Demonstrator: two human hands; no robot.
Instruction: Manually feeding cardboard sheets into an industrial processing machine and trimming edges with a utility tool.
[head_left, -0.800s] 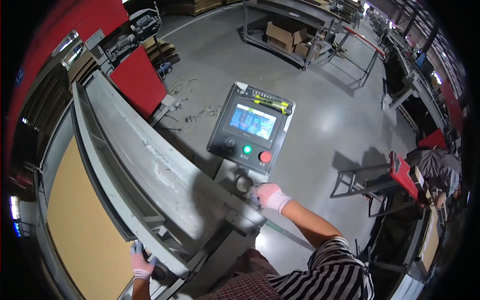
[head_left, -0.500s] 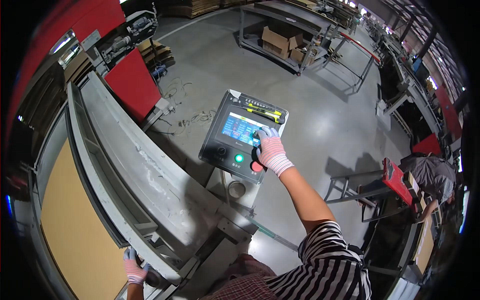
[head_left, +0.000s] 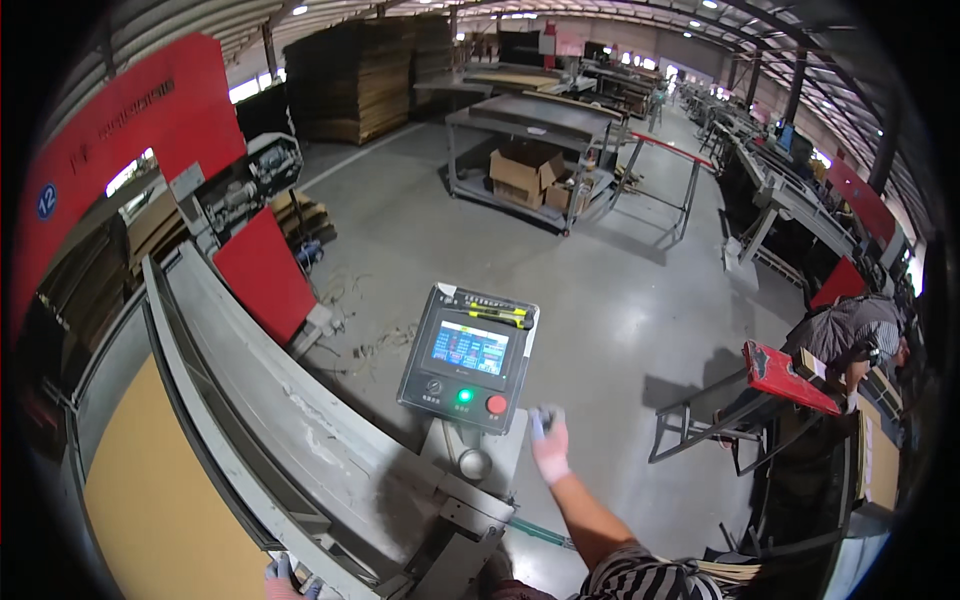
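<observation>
My right hand [head_left: 551,448], in a pale glove with bluish fingertips, is in the air just right of the control panel [head_left: 415,385]. It touches nothing; its fingers are slightly blurred but look apart, with nothing in them. On the dark panel are a lit touchscreen [head_left: 470,348], a glowing green button [head_left: 465,396], a red push button [head_left: 496,404] and a yellow-black utility knife [head_left: 500,316] along the top. At the lower edge, my gloved left hand [head_left: 290,582], partly cut off, has its fingers at the end of the grey metal frame [head_left: 262,520], beside a tan board [head_left: 150,470].
A red machine [head_left: 130,120] rises at left. Behind stand a metal workbench [head_left: 540,115] with cardboard boxes [head_left: 522,172] and tall board stacks [head_left: 350,80]. Loose cables [head_left: 385,343] lie on the floor. At right a person [head_left: 860,335] bends over boards beside a red-topped stand [head_left: 785,375].
My right hand has left the touchscreen and moved down and to the right. The view has tilted up, so the panel sits lower and more of the hall shows. My left hand stays by the frame.
</observation>
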